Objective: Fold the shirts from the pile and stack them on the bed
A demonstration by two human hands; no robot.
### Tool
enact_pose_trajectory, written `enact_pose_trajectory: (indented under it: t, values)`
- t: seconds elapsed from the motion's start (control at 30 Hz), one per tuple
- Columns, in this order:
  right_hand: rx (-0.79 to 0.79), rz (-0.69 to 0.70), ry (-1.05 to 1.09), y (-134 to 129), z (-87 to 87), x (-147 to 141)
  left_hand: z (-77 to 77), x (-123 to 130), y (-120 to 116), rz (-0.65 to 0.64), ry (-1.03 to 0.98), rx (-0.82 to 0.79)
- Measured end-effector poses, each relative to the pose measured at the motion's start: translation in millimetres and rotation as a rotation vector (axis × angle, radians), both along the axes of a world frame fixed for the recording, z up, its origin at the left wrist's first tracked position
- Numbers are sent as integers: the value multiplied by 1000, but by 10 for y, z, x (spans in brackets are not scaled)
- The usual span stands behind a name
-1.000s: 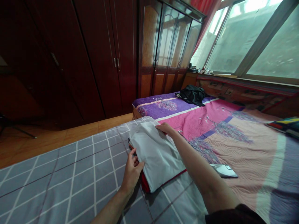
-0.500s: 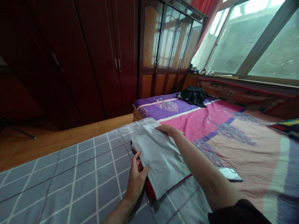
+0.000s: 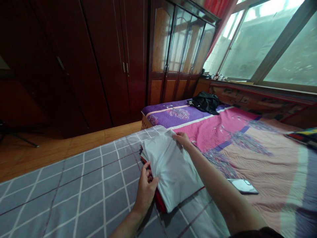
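A folded white cloth (image 3: pixel 173 168) lies on top of a stack of folded fabric, with a red piece (image 3: pixel 160 202) showing beneath its near left edge. The stack rests on a grey checked cover (image 3: pixel 94 185). My left hand (image 3: pixel 146 185) grips the left edge of the white cloth between thumb and fingers. At the cloth's far right corner, my right hand (image 3: pixel 182 138) pinches the fabric. Darker layers stick out at the stack's far left side.
To the right, a phone (image 3: pixel 244 186) lies on the pink and purple bedspread (image 3: pixel 223 132). A black garment (image 3: pixel 205 101) sits farther back. Dark red wardrobes (image 3: pixel 119 66) stand behind, and colourful fabric (image 3: pixel 305 135) is at the far right.
My right hand has moved slightly right with the far corner of the white cloth, which looks more stretched. My left hand has hardly moved.
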State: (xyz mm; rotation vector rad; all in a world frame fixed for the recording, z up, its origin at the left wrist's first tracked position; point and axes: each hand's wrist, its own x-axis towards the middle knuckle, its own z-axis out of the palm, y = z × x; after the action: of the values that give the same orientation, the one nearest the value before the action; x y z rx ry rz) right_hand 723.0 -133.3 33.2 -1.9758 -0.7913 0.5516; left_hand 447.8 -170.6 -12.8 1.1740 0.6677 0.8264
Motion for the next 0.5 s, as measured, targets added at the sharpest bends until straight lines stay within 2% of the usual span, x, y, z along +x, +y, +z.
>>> enact_pose_trajectory:
  t: [0.13, 0.23, 0.37, 0.5]
  values:
    - [5, 16, -5, -116, 22, -13, 25, -14, 6, 0, -11, -6]
    - [7, 2, -24, -310, 30, 1, 45, -36, 2, -18, 29, -2]
    - [-52, 10, -13, -717, 7, -4, 76, -62, -25, -51, 135, 56]
    - [-84, 44, -9, -1209, -50, -87, 184, -89, -72, -142, 246, 137]
